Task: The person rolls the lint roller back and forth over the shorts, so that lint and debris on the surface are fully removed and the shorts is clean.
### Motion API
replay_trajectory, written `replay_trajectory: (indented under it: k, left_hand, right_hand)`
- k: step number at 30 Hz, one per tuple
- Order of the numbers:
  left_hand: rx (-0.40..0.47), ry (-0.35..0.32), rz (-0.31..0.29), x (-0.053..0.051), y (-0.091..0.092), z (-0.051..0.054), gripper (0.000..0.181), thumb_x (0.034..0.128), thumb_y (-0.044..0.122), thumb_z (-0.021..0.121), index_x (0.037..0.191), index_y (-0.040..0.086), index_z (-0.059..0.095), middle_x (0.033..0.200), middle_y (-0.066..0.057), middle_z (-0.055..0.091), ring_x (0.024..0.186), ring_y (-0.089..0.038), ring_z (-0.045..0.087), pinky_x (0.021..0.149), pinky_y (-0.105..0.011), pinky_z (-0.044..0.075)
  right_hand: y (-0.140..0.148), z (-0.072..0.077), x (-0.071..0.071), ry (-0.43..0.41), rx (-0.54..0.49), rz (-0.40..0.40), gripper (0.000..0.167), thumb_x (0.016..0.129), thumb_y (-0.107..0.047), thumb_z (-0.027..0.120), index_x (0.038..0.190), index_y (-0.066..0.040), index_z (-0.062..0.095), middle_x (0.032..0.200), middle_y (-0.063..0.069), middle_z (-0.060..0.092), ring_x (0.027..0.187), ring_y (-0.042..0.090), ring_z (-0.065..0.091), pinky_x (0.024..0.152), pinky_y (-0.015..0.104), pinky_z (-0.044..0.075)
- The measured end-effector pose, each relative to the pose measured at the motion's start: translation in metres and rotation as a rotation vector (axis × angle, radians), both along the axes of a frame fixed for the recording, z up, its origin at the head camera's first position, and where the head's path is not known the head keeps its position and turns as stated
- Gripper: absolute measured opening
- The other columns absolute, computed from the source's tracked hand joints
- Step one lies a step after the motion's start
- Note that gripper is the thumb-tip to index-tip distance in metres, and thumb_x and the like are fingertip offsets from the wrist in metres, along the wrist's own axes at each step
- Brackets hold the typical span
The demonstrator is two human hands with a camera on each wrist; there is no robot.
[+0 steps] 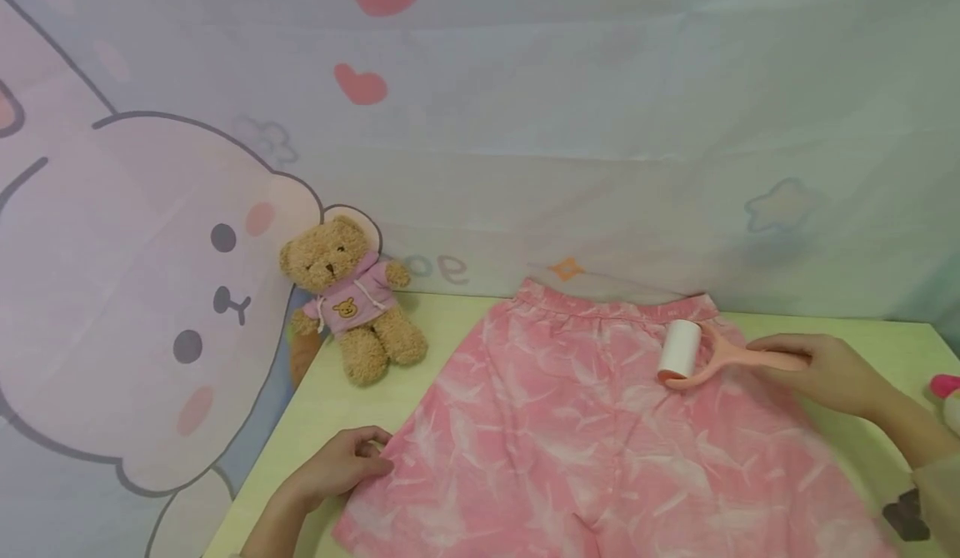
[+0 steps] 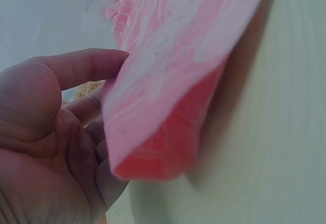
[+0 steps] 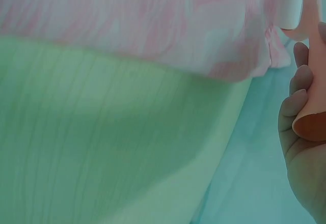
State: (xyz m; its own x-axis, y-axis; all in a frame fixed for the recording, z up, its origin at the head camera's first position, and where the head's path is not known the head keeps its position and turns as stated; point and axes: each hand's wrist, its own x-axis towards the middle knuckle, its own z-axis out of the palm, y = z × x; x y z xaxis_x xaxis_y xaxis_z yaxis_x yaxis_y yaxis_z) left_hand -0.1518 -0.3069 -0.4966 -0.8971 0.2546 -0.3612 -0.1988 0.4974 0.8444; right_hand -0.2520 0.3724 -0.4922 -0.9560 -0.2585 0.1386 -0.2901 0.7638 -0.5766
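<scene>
A pale printed backdrop (image 1: 525, 83) with a big rabbit face rises behind the light yellow-green table (image 1: 450, 325). On this table is spread a pink garment (image 1: 555, 425) with white marks, its gathered waistband at the far side, near the backdrop. To the left of it a brown teddy bear (image 1: 360, 300) in a pink hooded top leans back against the backdrop. The right hand (image 1: 825, 371) has its fingers clamped around the handle of a peach roller tool (image 1: 731, 356). The left hand (image 1: 341, 462) pinches the garment's left edge, near the hem, with thumb on the front and fingers behind. The white cylinder (image 1: 681, 350) of the tool is over the garment's upper right part, just below the waistband; whether it touches the cloth, I cannot tell
</scene>
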Motion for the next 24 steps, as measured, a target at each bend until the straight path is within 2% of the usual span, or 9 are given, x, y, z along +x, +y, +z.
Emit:
replay_trajectory:
  k: [7, 13, 15, 19, 24]
  left_hand:
    - [-0.013, -0.003, 0.003, 0.000, 0.000, -0.001, 0.031, 0.0934, 0.013, 0.074, 0.120, -0.002, 0.066, 0.082, -0.003, 0.064, 0.073, -0.017, 0.059, 0.065, -0.031, 0.049]
    - [-0.019, -0.001, 0.001, 0.000, -0.001, -0.002, 0.032, 0.0933, 0.013, 0.074, 0.120, -0.002, 0.066, 0.082, -0.004, 0.065, 0.074, -0.018, 0.060, 0.066, -0.032, 0.050]
    - [-0.020, 0.000, 0.001, 0.000, -0.001, -0.002, 0.032, 0.0932, 0.013, 0.074, 0.120, -0.002, 0.066, 0.082, -0.004, 0.065, 0.073, -0.018, 0.060, 0.066, -0.032, 0.049]
    - [-0.025, 0.003, 0.003, 0.001, 0.000, -0.001, 0.032, 0.0927, 0.013, 0.074, 0.120, -0.002, 0.066, 0.082, -0.004, 0.065, 0.073, -0.018, 0.060, 0.065, -0.031, 0.049]
    - [-0.021, 0.001, -0.002, -0.001, 0.001, -0.001, 0.032, 0.0929, 0.013, 0.074, 0.120, -0.002, 0.066, 0.081, -0.004, 0.064, 0.072, -0.017, 0.059, 0.064, -0.031, 0.048]
  right_hand:
    - [0.023, -0.002, 0.004, -0.007, 0.044, -0.027, 0.041, 0.092, -0.040, 0.081, 0.125, -0.016, 0.076, 0.121, 0.017, 0.072, 0.095, -0.013, 0.054, 0.069, 0.029, 0.053]
    - [0.042, -0.001, 0.010, -0.041, 0.089, -0.071, 0.050, 0.092, -0.043, 0.080, 0.129, -0.010, 0.073, 0.124, 0.024, 0.069, 0.095, 0.006, 0.064, 0.067, 0.033, 0.052]
    - [0.047, -0.001, 0.012, -0.053, 0.090, -0.085, 0.052, 0.091, -0.043, 0.080, 0.130, -0.009, 0.072, 0.123, 0.024, 0.069, 0.092, 0.004, 0.064, 0.066, 0.032, 0.052]
    - [0.057, 0.000, 0.014, -0.061, 0.058, -0.114, 0.053, 0.091, -0.043, 0.081, 0.129, -0.007, 0.072, 0.119, 0.023, 0.071, 0.085, -0.012, 0.058, 0.064, 0.028, 0.052]
    - [0.065, 0.002, 0.017, -0.054, 0.055, -0.132, 0.053, 0.091, -0.040, 0.082, 0.127, -0.002, 0.072, 0.117, 0.026, 0.071, 0.082, -0.013, 0.056, 0.063, 0.028, 0.051]
